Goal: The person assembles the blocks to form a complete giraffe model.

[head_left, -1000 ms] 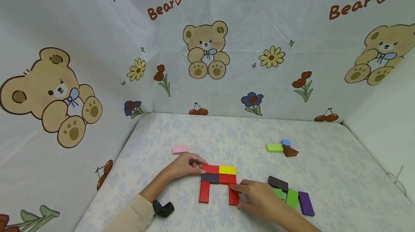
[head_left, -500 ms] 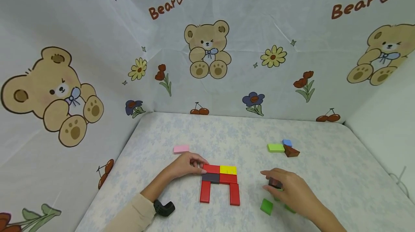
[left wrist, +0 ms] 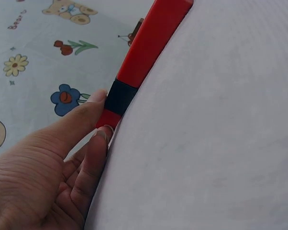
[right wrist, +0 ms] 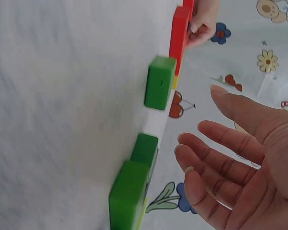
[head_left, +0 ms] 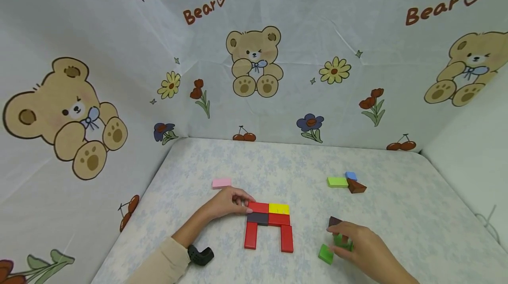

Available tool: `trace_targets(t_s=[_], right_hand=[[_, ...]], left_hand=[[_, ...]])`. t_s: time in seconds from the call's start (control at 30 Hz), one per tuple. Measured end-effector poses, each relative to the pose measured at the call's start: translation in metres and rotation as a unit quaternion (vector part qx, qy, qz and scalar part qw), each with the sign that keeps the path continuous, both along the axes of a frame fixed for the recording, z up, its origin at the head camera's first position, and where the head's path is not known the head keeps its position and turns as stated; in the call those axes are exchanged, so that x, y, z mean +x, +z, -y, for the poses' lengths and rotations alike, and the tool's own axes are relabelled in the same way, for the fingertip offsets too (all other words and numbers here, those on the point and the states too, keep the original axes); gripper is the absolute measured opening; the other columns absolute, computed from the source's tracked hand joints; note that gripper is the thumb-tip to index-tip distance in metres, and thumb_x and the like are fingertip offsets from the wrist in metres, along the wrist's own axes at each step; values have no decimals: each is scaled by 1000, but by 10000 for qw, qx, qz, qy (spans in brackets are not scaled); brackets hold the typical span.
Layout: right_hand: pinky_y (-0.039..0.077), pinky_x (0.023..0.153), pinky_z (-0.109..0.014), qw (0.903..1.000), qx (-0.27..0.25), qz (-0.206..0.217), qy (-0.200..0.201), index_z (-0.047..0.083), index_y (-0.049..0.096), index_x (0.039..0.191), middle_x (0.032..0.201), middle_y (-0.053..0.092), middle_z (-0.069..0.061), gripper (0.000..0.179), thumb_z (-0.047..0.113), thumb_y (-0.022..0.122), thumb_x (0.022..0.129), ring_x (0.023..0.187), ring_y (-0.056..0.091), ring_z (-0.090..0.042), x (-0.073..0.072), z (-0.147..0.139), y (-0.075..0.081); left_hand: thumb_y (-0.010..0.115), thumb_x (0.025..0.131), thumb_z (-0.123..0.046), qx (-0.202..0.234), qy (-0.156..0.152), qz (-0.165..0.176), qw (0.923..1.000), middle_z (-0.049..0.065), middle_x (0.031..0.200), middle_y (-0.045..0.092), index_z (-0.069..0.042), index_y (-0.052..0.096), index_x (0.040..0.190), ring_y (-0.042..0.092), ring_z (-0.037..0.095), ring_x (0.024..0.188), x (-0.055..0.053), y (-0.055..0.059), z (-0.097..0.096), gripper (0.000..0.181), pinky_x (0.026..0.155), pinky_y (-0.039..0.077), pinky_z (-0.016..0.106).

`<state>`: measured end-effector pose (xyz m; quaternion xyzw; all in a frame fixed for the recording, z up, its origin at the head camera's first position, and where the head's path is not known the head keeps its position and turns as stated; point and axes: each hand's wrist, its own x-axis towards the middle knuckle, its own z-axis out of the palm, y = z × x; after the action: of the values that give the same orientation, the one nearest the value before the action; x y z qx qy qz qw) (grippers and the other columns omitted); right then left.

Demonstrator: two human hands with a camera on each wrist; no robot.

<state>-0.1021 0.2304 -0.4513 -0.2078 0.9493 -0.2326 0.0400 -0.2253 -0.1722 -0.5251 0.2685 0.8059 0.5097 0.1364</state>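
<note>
Flat blocks lie joined on the table: an upper red block (head_left: 259, 207) beside a yellow block (head_left: 279, 209), a dark block (head_left: 258, 218) beside another red block (head_left: 279, 219), and two red leg blocks (head_left: 250, 236) below. My left hand (head_left: 227, 203) pinches the left end of the upper red block between thumb and fingers. Over on the right, my right hand (head_left: 362, 245) hovers above green blocks (head_left: 326, 254) and a dark brown block (head_left: 334, 221). In the right wrist view its fingers are spread, holding nothing, apart from the green blocks (right wrist: 159, 84).
A pink block (head_left: 221, 183) lies behind my left hand. Farther back on the right are a light green block (head_left: 337, 182), a blue block (head_left: 351, 175) and a brown wedge (head_left: 356, 186). A black curved object (head_left: 200, 255) sits by my left wrist. A bear-print cloth hangs behind.
My right hand has left the right red leg block and moved right over the green and dark brown blocks, then slightly nearer me. The purple block is now hidden. My left hand stays put.
</note>
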Motion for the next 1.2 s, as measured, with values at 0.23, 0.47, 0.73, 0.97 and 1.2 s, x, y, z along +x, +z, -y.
trace_targets(t_s=[0.23, 0.47, 0.73, 0.97, 1.2], right_hand=[[49, 64, -23, 9984, 148, 466, 288, 16, 74, 110, 94, 66, 16, 37, 32, 87, 80, 74, 53, 3, 3, 5, -9], [44, 58, -23, 9958, 312, 687, 522, 12, 73, 111, 86, 58, 20, 39, 27, 88, 78, 69, 46, 3, 2, 9, -16], [47, 60, -23, 9952, 232, 482, 823, 9, 73, 111, 92, 63, 16, 36, 17, 87, 78, 71, 50, 4, 2, 13, -12], [52, 65, -22, 9963, 313, 258, 757, 14, 74, 113, 100, 66, 10, 36, 20, 87, 80, 77, 55, 1, 6, 32, -1], [56, 74, -25, 9932, 165, 626, 965, 15, 74, 118, 105, 67, 8, 36, 23, 84, 84, 86, 62, -4, 11, 64, 5]], left_hand=[[85, 85, -22, 14, 23, 10, 10000, -1, 87, 68, -24, 80, 106, 56, 11, 68, -1, -1, -1, 22, 62, 46, 23], [85, 85, -23, -14, 62, 16, 10000, -2, 87, 68, -25, 80, 105, 56, 12, 68, 0, 0, -1, 21, 61, 46, 23], [85, 85, -23, -13, 55, 2, 10000, -2, 86, 68, -25, 80, 105, 56, 11, 68, 0, 0, -1, 21, 61, 46, 23], [85, 85, -22, -12, 57, 23, 10000, -2, 86, 68, -25, 80, 105, 56, 11, 68, -1, -1, 0, 21, 61, 45, 23], [85, 85, -18, 29, 136, 65, 9999, 0, 87, 68, -22, 80, 106, 56, 12, 67, 0, -1, -1, 22, 61, 44, 23]])
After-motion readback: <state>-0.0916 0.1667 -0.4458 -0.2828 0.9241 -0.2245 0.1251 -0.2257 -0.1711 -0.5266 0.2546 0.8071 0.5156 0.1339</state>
